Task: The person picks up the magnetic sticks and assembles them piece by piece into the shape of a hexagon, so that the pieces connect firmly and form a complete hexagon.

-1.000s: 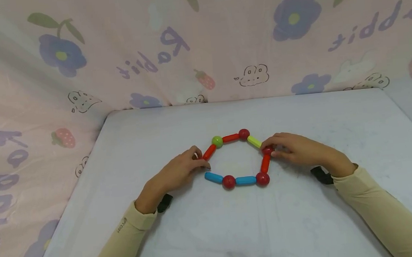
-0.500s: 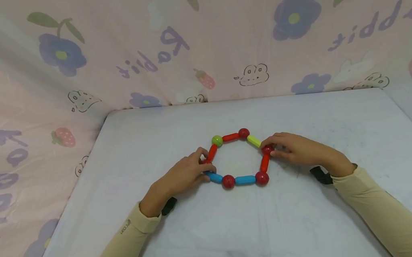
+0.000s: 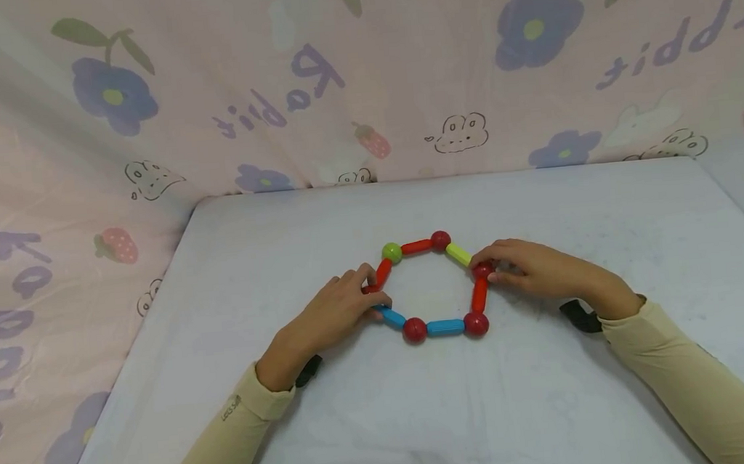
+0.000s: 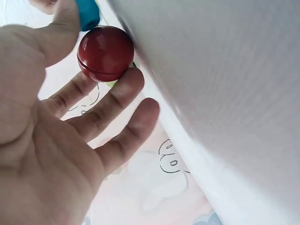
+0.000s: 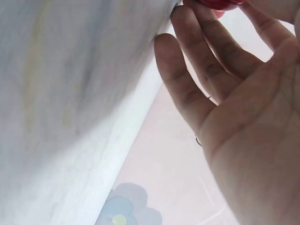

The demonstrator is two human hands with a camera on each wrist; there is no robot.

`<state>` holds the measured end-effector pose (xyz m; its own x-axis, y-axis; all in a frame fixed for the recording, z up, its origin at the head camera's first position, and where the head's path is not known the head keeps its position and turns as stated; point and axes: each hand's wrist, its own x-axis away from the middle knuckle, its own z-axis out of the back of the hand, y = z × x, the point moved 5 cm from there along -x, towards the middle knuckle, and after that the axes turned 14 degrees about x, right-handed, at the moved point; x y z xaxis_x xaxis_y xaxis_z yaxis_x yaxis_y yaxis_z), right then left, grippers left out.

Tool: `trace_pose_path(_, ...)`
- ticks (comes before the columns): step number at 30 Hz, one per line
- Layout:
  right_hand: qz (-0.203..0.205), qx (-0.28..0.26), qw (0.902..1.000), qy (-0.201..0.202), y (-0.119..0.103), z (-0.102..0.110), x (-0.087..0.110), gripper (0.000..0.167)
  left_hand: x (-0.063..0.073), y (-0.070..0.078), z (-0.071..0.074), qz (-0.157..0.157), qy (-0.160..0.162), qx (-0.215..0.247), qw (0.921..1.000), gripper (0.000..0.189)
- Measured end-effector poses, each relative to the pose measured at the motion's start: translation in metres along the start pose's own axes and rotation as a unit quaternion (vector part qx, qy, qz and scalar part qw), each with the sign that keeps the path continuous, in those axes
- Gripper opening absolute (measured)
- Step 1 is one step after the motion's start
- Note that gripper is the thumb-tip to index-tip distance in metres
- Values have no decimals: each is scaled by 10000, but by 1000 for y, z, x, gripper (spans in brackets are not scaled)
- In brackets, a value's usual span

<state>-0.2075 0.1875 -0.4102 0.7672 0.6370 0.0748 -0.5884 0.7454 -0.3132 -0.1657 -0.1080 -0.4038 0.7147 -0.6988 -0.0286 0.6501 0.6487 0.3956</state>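
Note:
A ring of magnetic rods and balls lies on the white table (image 3: 556, 407). My left hand (image 3: 372, 296) pinches a red ball (image 4: 105, 53) at the ring's left corner, between thumb and fingers. That ball sits between a red rod (image 3: 383, 271) and a blue rod (image 3: 392, 317). My right hand (image 3: 486, 268) pinches another red ball (image 3: 482, 271) at the right corner, between a yellow-green rod (image 3: 457, 254) and a red rod (image 3: 479, 295). A green ball (image 3: 391, 252) and a third red ball (image 3: 440, 240) form the far corners.
A pink cloth (image 3: 138, 97) printed with flowers and strawberries hangs behind the table and along its left side. The table's far edge (image 3: 446, 177) runs just beyond the ring. A black wrist strap (image 3: 578, 315) shows at each wrist.
My left hand has shifted right and slightly nearer with its red ball. The blue rod's left end now meets that ball, closing the gap at the ring's left. The right hand stayed put.

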Motion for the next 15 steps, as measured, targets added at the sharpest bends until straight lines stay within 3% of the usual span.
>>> trace_pose_path(9, 34, -93, 9999, -73, -5, 0, 0, 33, 0, 1, -2, -162, -166, -171, 9996, 24)
trace_pose_path(15, 35, -97, 9999, -88, -6, 0, 0, 33, 2, 0, 0, -105, -152, 164, 9997, 22)
